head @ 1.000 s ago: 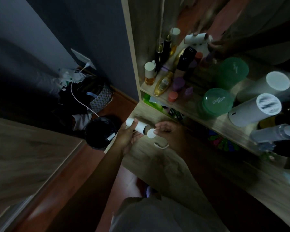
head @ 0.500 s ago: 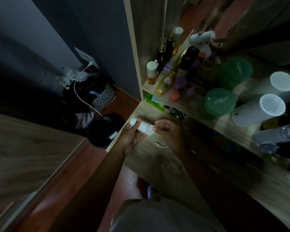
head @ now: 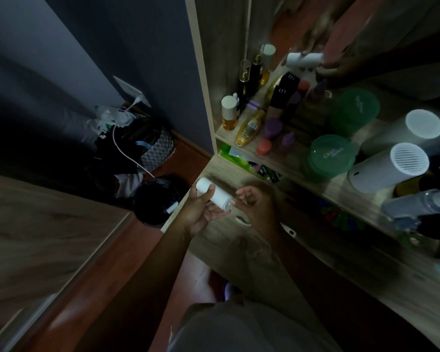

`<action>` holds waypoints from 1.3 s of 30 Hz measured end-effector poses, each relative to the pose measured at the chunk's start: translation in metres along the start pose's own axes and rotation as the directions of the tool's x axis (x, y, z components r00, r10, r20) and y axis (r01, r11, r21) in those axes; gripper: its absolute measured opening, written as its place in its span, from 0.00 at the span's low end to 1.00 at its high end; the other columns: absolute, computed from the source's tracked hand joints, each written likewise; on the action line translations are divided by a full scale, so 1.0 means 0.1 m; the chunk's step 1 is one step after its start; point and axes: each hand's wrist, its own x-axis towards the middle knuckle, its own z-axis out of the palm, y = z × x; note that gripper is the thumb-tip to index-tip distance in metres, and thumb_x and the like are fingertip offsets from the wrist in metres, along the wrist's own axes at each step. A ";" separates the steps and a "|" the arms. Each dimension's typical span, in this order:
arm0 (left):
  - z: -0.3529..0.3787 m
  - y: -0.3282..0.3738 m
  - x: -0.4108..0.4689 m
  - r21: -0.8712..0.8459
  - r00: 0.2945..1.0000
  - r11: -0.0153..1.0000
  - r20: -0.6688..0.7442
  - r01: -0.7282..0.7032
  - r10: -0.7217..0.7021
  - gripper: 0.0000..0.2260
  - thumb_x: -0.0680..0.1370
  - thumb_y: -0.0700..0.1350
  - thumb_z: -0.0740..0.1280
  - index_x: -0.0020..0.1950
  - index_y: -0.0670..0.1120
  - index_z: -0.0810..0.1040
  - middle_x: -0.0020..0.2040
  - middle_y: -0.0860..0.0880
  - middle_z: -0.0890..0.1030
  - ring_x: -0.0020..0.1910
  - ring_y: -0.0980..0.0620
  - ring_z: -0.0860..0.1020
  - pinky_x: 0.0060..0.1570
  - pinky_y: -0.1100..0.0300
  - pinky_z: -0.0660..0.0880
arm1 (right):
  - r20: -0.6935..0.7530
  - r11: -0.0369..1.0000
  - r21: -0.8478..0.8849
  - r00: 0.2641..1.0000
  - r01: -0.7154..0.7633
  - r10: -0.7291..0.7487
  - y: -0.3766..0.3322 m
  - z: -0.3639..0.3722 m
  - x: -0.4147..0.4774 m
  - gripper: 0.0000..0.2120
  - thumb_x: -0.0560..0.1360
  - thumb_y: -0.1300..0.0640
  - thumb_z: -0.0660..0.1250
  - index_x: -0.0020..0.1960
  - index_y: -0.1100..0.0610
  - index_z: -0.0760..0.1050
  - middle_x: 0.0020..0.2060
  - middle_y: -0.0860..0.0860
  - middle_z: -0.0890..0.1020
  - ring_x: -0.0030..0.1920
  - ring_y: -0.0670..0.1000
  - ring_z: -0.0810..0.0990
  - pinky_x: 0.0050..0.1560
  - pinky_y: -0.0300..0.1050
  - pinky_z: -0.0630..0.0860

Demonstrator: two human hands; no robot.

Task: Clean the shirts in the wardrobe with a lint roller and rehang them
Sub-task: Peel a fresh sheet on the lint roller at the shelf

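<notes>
A white cylindrical lint roller point(head: 214, 195) lies across the fingers of my left hand point(head: 198, 210), above the left end of a wooden dresser top point(head: 252, 252). My right hand point(head: 255, 205) hovers just right of the roller's near end, fingers curled and apart, holding nothing that I can see. A mirror above the shelf repeats the roller and a hand. No shirts or wardrobe show in this dim view.
A shelf point(head: 297, 161) holds perfume bottles, green tubs point(head: 329, 157), a white cylinder point(head: 389, 167) and a spray bottle point(head: 417, 203). A small white object point(head: 241, 221) lies on the dresser. Left on the floor stand a black bin point(head: 158, 201), a patterned basket point(head: 158, 151) and a white cable.
The white round cap that my right hand held at the roller's end is now seated on the roller. My right fingers have drawn slightly away from it.
</notes>
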 end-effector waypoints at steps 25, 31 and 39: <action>0.14 0.13 -0.13 0.267 0.992 0.959 -0.051 -0.099 0.117 0.31 0.80 0.42 0.69 0.79 0.59 0.58 0.69 0.44 0.72 0.63 0.36 0.78 0.42 0.44 0.83 | -0.184 0.838 -0.494 0.970 -0.233 0.162 0.48 -0.32 -0.10 0.19 0.78 0.50 0.66 0.64 0.59 0.72 0.53 0.58 0.82 0.55 0.58 0.81 0.50 0.44 0.71; 0.08 0.19 -0.24 0.402 0.982 0.901 -0.016 -0.165 0.187 0.34 0.78 0.44 0.72 0.78 0.60 0.59 0.68 0.42 0.73 0.63 0.37 0.78 0.41 0.43 0.83 | -0.106 0.747 -0.613 0.963 -0.258 0.246 0.52 -0.29 -0.16 0.18 0.81 0.47 0.60 0.55 0.60 0.80 0.52 0.59 0.83 0.55 0.58 0.81 0.50 0.45 0.71; -0.10 0.35 -0.53 0.450 0.978 0.877 -0.034 -0.169 0.206 0.31 0.78 0.46 0.73 0.75 0.63 0.63 0.67 0.42 0.75 0.61 0.39 0.80 0.43 0.43 0.83 | 0.172 0.902 -0.426 0.972 -0.075 0.162 0.11 -0.04 -0.08 0.18 0.78 0.53 0.63 0.33 0.60 0.73 0.27 0.51 0.75 0.29 0.47 0.73 0.34 0.44 0.69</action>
